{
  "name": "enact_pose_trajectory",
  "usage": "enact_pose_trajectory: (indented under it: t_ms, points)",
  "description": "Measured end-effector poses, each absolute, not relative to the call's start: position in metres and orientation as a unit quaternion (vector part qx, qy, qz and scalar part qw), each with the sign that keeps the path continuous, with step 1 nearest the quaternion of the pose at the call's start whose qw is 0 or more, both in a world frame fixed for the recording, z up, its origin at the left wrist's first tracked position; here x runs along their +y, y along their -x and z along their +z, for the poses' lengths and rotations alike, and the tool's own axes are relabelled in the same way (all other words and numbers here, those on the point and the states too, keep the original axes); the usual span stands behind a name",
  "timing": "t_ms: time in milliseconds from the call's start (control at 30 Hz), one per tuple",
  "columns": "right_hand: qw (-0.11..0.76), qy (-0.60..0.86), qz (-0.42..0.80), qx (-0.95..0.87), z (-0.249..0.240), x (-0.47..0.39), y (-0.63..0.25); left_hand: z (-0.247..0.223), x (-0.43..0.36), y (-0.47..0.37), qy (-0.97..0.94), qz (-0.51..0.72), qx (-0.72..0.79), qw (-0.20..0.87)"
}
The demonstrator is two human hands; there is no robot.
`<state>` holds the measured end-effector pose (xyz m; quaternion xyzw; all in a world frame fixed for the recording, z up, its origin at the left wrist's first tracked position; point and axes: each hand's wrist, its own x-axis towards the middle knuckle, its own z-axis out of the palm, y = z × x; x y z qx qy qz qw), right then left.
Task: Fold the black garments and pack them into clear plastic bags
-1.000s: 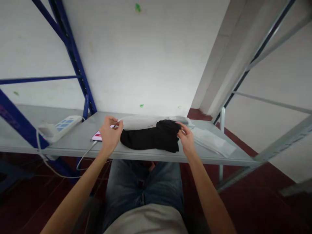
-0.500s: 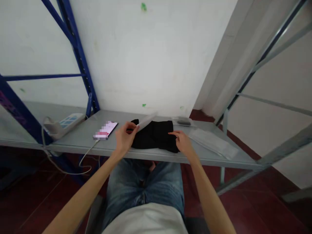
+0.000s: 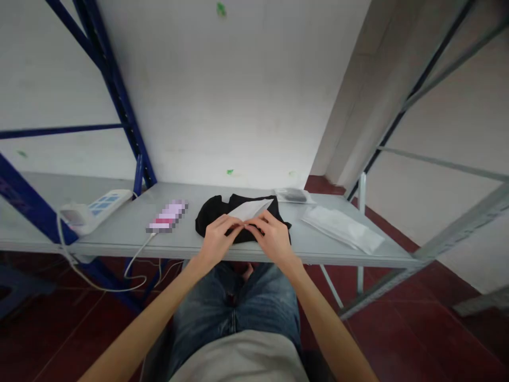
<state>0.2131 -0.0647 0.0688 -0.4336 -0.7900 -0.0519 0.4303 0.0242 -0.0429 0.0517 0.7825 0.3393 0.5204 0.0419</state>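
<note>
A crumpled black cloth lies on the grey shelf, partly under my hands. Above it, a thin white sheet or bag is pinched at its near edge. My left hand grips that edge from the left with thumb and fingers together. From the right, my right hand pinches the same edge, its fingertips nearly meeting those of the left. The middle of the cloth is hidden by the white piece and my hands.
On the grey shelf, a phone on a cable and a white power strip lie left. Clear-white plastic bags lie right, with a small packet behind. Blue posts rise at left.
My right hand has moved left from the cloth's right side onto the white piece. My left hand has shifted right and lower with it. The cloth is more bunched at its left.
</note>
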Motion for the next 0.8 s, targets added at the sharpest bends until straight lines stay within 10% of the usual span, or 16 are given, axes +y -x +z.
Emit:
enact_pose_trajectory:
  t_ms: [433,800]
  points:
    - [0.442,0.586,-0.175,-0.656,0.077,-0.040,-0.307,0.073,-0.037,-0.009,-0.765,0.510,0.387,-0.070]
    - [0.399,0.501,0.134,-0.757,0.077,-0.043,-0.284,0.050,-0.039,-0.019,-0.803,0.465,0.373,-0.011]
